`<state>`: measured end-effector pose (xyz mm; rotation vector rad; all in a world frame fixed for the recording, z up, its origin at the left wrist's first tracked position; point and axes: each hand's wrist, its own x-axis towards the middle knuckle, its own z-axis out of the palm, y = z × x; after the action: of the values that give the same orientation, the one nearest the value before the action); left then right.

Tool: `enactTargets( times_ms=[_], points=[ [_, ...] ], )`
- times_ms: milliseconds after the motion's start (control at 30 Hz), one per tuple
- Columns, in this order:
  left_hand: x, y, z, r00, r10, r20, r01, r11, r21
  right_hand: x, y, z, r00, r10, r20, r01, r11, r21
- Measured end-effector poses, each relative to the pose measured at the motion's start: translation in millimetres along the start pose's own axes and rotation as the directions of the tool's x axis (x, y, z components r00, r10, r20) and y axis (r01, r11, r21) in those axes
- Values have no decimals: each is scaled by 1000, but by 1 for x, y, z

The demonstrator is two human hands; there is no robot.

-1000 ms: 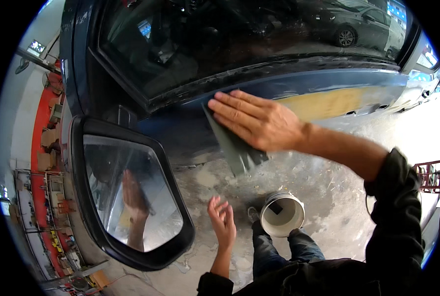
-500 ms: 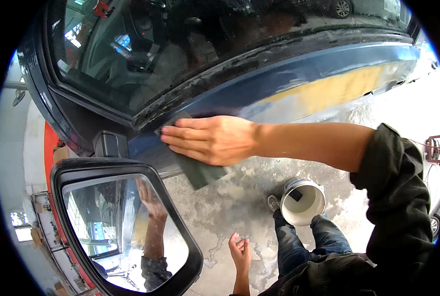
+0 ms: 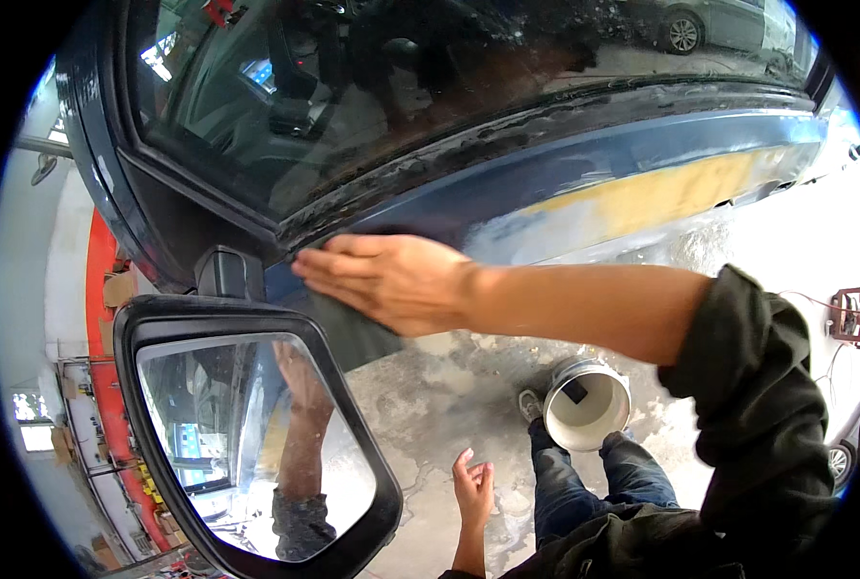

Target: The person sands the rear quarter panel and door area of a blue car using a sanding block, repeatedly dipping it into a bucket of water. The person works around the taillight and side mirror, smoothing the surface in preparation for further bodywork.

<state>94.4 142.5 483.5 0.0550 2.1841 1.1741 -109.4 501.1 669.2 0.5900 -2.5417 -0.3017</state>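
Observation:
My right hand [image 3: 391, 282] presses a dark grey sheet of sandpaper [image 3: 357, 333] flat against the blue car door [image 3: 439, 220], just beside the base of the wing mirror [image 3: 391, 502]. Its fingers lie straight and together over the sheet, whose lower part hangs out below the palm. Low in the picture, my left hand [image 3: 473, 487] hovers over the floor with loosely curled, parted fingers and nothing in it. Farther right along the door runs a sanded patch of yellow filler [image 3: 661, 188] with a pale grey border.
A white bucket [image 3: 589, 425] with a dark piece inside stands by my feet. The car window [image 3: 353, 145] rises above the door. Shelving and a red band [image 3: 102, 280] line the left wall; a reddish crate [image 3: 849, 314] is at the far right.
My right hand has slid a little to the left with the sandpaper, closer to the mirror. My left hand stays about where it was. The view has shifted slightly.

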Motion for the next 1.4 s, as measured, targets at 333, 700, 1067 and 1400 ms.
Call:
enactTargets(
  times_ms=[333,700,1067,1400],
  points=[
    [18,-3,19,998,45,38,-43,998,-36,13,-11,1,990,6,142,22,981,-193],
    [20,-9,17,992,85,98,-81,996,-35,-219,88,-78,945,229,235,-137,927,-350],
    [26,32,57,971,217,104,-204,972,-118,-126,46,-48,958,185,217,-135,964,-229],
    [97,233,66,497,867,-26,-801,470,371,-329,87,-88,614,755,-227,-783,620,-57]
  ],
)
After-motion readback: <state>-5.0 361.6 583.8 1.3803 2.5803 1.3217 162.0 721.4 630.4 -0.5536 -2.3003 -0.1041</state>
